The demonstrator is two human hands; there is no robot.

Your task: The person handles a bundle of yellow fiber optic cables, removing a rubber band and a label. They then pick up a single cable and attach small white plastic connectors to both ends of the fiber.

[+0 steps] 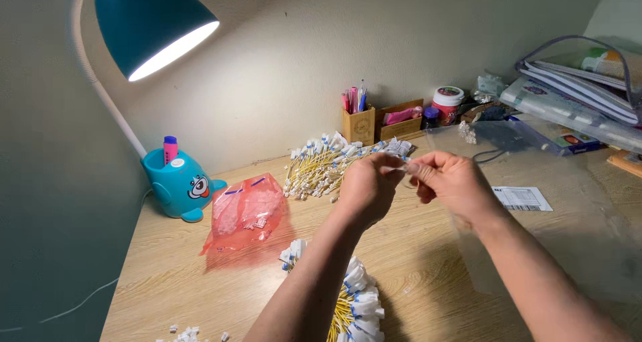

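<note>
My left hand and my right hand meet above the middle of the wooden desk, fingertips pinching a small white connector piece between them. Behind the hands lies a pile of short yellow wires with white and blue ends. A second bundle of the same wires lies under my left forearm near the front edge. A red translucent plastic bag with small white parts inside rests to the left.
A teal desk lamp with a cartoon base stands at left. Wooden pen holders, a jar, stacked books and pouches, a clear plastic sheet and a paper slip sit at right. Small white pieces lie at the front left.
</note>
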